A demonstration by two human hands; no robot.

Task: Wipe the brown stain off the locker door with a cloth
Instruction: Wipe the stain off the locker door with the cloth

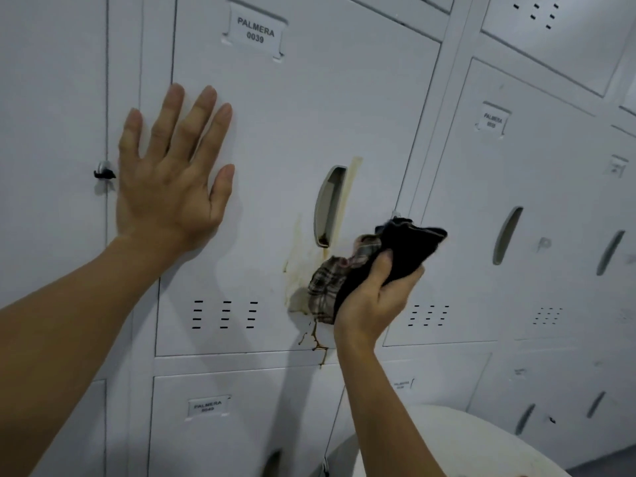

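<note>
Head view, locker bank. Item: locker door (303, 108) (label PALMERA 0039), brown stain (318, 342) running from beside the recessed handle (329, 206) down to the lower edge. Left hand (172, 173): open, flat on the door, likely steadying it. Right hand (373, 297): bunching the cloth (361, 266), pressed over the stain's middle.

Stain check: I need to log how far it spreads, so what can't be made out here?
Head view only:
- Stain under the cloth: covered by it and the right hand.
- Inside the handle recess: too dark.
- Neighbouring label: number blurred.
</note>
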